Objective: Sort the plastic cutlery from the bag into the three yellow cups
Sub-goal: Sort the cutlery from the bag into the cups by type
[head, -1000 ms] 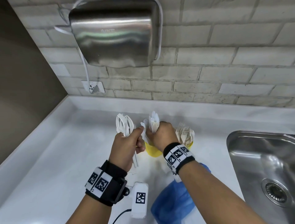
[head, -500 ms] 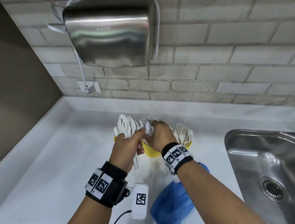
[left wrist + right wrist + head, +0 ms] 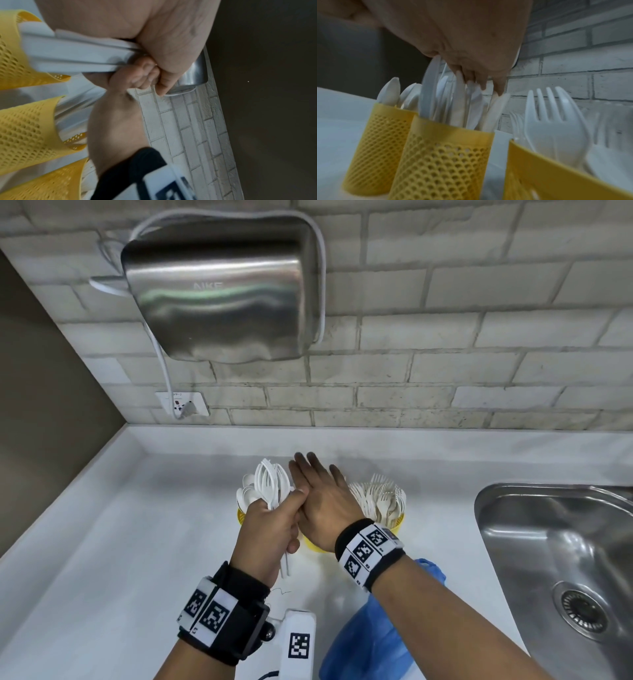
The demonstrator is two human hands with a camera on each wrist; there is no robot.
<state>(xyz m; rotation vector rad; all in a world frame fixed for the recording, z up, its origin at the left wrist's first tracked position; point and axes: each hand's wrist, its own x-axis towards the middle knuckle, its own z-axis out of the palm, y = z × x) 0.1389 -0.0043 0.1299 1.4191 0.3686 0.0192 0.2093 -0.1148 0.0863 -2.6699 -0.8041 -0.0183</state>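
Note:
Three yellow mesh cups stand in a row on the white counter (image 3: pixel 137 542). The left cup (image 3: pixel 373 135) holds spoons, the middle cup (image 3: pixel 440 155) knives, the right cup (image 3: pixel 399 523) forks (image 3: pixel 553 121). My right hand (image 3: pixel 318 494) lies flat over the middle cup, with its straight fingers (image 3: pixel 479 81) resting on the knife tips. Just left of it, above the left cup (image 3: pixel 241 514), my left hand (image 3: pixel 270 529) grips a bunch of white cutlery (image 3: pixel 270 484) by the handles (image 3: pixel 77 58). The blue bag (image 3: pixel 370 628) lies under my right forearm.
A steel sink (image 3: pixel 548 542) is set into the counter at the right. A metal hand dryer (image 3: pixel 219 302) hangs on the brick wall above, its cable running to a socket (image 3: pixel 181 404). A white marked device (image 3: pixel 298 642) lies near the front edge. A brown wall closes the left side.
My right hand lowered its bundle of knives into the middle cup, let go, and now lies flat on top of them. My left hand keeps its bunch, almost in the same place.

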